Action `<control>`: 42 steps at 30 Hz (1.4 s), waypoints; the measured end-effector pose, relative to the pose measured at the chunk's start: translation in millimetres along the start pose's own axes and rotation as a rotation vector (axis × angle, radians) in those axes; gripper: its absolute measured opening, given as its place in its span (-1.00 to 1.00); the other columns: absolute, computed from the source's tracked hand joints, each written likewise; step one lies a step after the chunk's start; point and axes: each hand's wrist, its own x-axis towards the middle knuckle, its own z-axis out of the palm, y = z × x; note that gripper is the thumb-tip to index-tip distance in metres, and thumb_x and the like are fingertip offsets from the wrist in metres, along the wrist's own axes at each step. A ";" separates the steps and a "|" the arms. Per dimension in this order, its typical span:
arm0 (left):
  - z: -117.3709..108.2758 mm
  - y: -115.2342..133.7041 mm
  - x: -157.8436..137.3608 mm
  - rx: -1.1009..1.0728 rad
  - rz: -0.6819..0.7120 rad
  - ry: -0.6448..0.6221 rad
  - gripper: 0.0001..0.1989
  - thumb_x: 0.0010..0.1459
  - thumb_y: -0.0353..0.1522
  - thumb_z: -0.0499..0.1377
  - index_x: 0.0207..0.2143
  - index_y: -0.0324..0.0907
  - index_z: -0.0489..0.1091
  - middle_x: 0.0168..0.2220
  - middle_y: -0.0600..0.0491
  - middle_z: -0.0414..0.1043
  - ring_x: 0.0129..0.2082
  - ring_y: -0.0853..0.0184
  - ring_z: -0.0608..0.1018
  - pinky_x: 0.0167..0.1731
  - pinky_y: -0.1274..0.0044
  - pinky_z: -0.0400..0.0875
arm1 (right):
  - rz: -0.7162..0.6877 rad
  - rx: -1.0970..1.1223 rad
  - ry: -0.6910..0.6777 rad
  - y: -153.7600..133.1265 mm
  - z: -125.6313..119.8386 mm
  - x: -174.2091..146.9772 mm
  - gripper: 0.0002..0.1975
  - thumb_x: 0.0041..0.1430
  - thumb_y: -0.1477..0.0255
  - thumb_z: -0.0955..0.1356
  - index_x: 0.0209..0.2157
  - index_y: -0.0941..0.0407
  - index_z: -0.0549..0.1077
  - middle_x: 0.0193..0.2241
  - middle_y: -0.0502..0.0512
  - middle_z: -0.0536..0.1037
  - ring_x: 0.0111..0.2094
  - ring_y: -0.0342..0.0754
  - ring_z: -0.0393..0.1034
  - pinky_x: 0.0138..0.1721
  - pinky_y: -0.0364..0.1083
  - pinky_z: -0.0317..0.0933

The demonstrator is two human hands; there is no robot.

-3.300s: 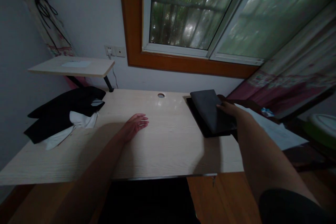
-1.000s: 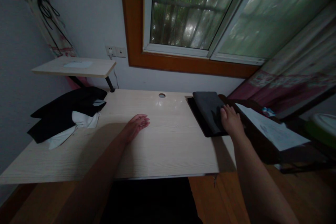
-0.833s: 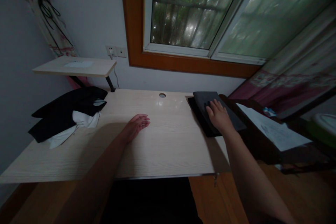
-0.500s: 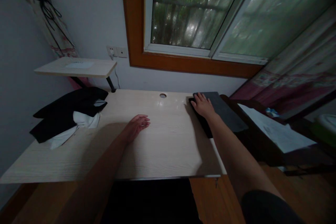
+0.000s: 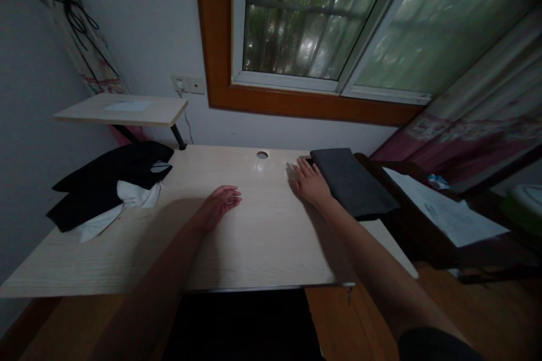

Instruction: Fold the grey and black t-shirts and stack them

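Note:
My right hand (image 5: 310,181) is palm down with its fingers stretched out, at the left edge of a flat dark grey item (image 5: 353,180). I cannot tell whether that item is folded cloth or a soft case. Something black shows beneath it, partly hidden by my hand and forearm. My left hand (image 5: 219,205) rests at the middle of the pale wooden desk (image 5: 258,242), its fingers loosely bent and apart with nothing in them. Further left lies a heap of black clothing (image 5: 110,180) with a white garment (image 5: 138,193) partly under it.
A small raised shelf (image 5: 122,110) with a paper on it stands at the back left. The desk has a round cable hole (image 5: 262,155) near the wall. On the right, a dark side table holds white sheets (image 5: 440,208). A window (image 5: 305,22) is ahead.
My right hand has slid left off the top of the grey item, so more of its surface shows. My left hand has stayed where it was.

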 end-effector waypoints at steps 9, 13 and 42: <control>-2.2 -0.3 -1.6 -0.012 0.016 -0.015 -0.69 0.15 -0.26 0.39 -0.10 -0.19 0.52 -0.11 -0.06 0.59 -0.15 0.32 0.62 0.04 0.40 0.46 | 0.201 0.363 -0.006 -14.8 50.3 -14.5 -0.39 0.44 0.15 0.15 0.30 0.24 0.34 0.37 0.37 0.27 0.42 0.21 0.11 0.40 0.23 0.05; -2.0 -1.2 -0.4 -0.019 0.018 -0.008 -0.70 0.15 -0.26 0.39 -0.11 -0.19 0.52 -0.11 -0.06 0.59 -0.16 0.32 0.63 0.05 0.39 0.46 | 0.276 0.408 0.052 7.3 56.8 -11.7 -0.35 0.41 0.12 0.14 0.24 0.32 0.40 0.33 0.46 0.32 0.39 0.26 0.14 0.40 0.25 0.06; 0.0 1.3 -3.2 0.002 0.023 -0.006 -0.70 0.15 -0.24 0.39 -0.11 -0.18 0.51 -0.11 -0.05 0.58 -0.16 0.32 0.62 0.03 0.39 0.47 | 0.279 0.203 0.080 6.0 56.1 -3.8 -0.50 0.38 0.35 0.18 0.19 0.28 0.46 0.25 0.38 0.44 0.33 0.21 0.24 0.35 0.20 0.16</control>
